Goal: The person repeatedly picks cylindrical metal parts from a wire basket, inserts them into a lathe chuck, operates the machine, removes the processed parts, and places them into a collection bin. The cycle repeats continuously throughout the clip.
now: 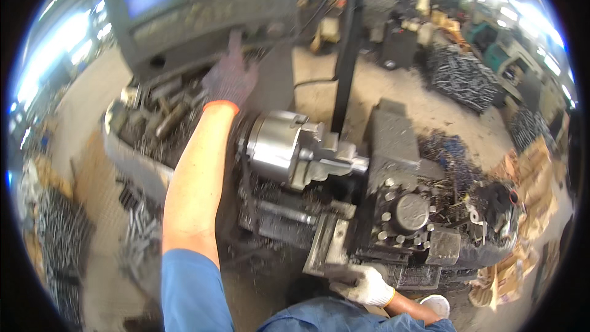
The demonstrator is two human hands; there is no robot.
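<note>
My left hand [228, 80], in a dark glove with an orange cuff, reaches forward to the lower edge of the lathe's control panel [203, 21]. Its index finger points up and the other fingers look spread; motion blurs them. Whether it touches a button cannot be made out. Right of that forearm is the lathe chuck [273, 147], its stepped jaws around a shiny metal workpiece [359, 165]. My right hand [370, 287], in a white glove with a yellow cuff, is curled low by the front of the carriage, beside a dark, bar-like part [344, 272]. What its fingers grip is unclear.
The tool post [410, 212], ringed with bolts, stands right of the chuck. Metal parts fill a tray [138, 157] on the left. A dark upright post [348, 55] rises behind the chuck. Piles of metal pieces [464, 77] and brown paper [534, 190] lie to the right.
</note>
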